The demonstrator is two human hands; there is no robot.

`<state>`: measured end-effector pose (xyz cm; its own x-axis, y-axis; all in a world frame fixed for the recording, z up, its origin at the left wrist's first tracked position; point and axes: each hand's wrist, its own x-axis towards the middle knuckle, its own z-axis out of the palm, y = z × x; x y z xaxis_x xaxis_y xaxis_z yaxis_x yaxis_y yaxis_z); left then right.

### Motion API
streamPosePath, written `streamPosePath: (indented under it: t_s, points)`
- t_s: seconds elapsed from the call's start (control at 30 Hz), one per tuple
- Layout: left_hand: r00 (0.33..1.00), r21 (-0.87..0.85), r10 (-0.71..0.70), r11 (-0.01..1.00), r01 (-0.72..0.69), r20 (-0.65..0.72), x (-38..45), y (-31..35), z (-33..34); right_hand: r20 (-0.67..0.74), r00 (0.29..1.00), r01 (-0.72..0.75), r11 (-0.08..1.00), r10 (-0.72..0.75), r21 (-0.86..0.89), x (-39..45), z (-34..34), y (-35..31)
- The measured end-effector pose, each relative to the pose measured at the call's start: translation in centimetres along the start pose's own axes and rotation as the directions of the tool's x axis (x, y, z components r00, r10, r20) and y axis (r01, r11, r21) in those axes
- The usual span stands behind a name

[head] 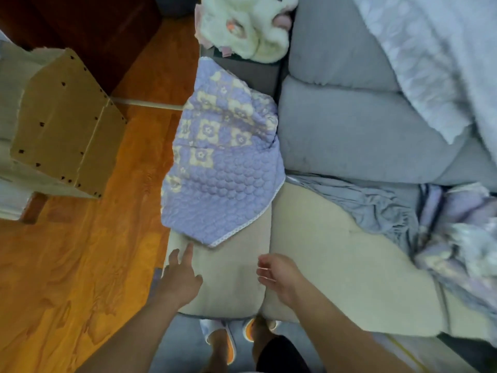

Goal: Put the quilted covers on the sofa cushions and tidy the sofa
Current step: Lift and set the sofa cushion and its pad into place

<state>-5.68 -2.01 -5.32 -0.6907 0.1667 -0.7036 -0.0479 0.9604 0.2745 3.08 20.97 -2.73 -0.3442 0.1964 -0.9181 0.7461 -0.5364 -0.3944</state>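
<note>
A purple quilted cover (223,168) with cream flower squares lies draped over the far end of a bare beige seat cushion (228,281). Its white-trimmed corner points toward me. My left hand (181,275) reaches over the cushion's left part with fingers stretched out toward the cover's edge, holding nothing. My right hand (277,275) hovers over the cushion's right edge, fingers loosely curled and empty. A second beige cushion (336,265) lies alongside on the right. More purple quilted fabric (462,238) is bunched at the right edge.
Grey sofa back cushions (349,130) sit beyond, with a white blanket (435,55) over them and a crumpled grey sheet (376,205). A fluffy white plush (247,25) lies at the top. A cardboard box (64,125) stands on the orange wood floor (80,265) at left. My slippered feet (228,335) stand below the cushion.
</note>
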Motion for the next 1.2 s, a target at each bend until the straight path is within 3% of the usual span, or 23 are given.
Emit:
streamPosePath:
  t_s: [0.2, 0.37, 0.53, 0.67, 0.83, 0.93, 1.03, 1.13, 1.2]
  points:
    - [0.988, -0.015, 0.15, 0.989, -0.149, 0.042, -0.1, 3.6, 2.6, -0.342, 0.94, -0.032, 0.997, 0.008, -0.065, -1.6, -14.8, 0.7]
    - [0.969, 0.001, 0.204, 0.979, -0.206, 0.136, -1.7, 9.8, 5.8, -0.482, 0.875, -0.104, 0.958, -0.04, -0.268, -3.3, -24.7, 0.7]
    - [0.944, 0.011, 0.24, 0.968, -0.249, 0.226, -2.6, 16.4, 10.4, -0.48, 0.828, -0.14, 0.721, -0.291, -0.679, -0.9, -33.7, -0.8]
    - [0.974, -0.041, 0.037, 0.999, -0.028, 0.221, -2.4, 20.2, 15.7, -0.355, 0.811, -0.038, 0.564, -0.465, -0.825, 4.4, -40.1, -4.8]
    - [0.972, -0.032, -0.138, 0.989, 0.147, 0.188, 0.9, 25.4, 21.9, -0.218, 0.846, 0.013, 0.428, -0.487, -0.904, 14.5, -47.1, -10.1]
    - [0.984, -0.055, -0.117, 0.991, 0.125, 0.136, 3.0, 28.5, 24.7, -0.23, 0.835, 0.026, 0.453, -0.5, -0.891, 20.7, -49.2, -11.6]
    - [0.995, -0.117, -0.003, 0.993, 0.015, 0.1, 3.7, 31.0, 27.2, -0.297, 0.813, -0.021, 0.484, -0.501, -0.875, 25.8, -49.6, -11.0]
    - [0.988, -0.115, 0.048, 0.993, -0.032, 0.147, 3.1, 32.1, 28.9, -0.383, 0.797, 0.034, 0.667, -0.468, -0.745, 26.4, -47.9, -8.2]
    - [0.98, -0.155, 0.022, 0.988, 0.009, 0.199, 2.8, 32.7, 29.3, -0.294, 0.839, 0.133, 0.697, -0.457, -0.705, 23.8, -45.9, -5.9]
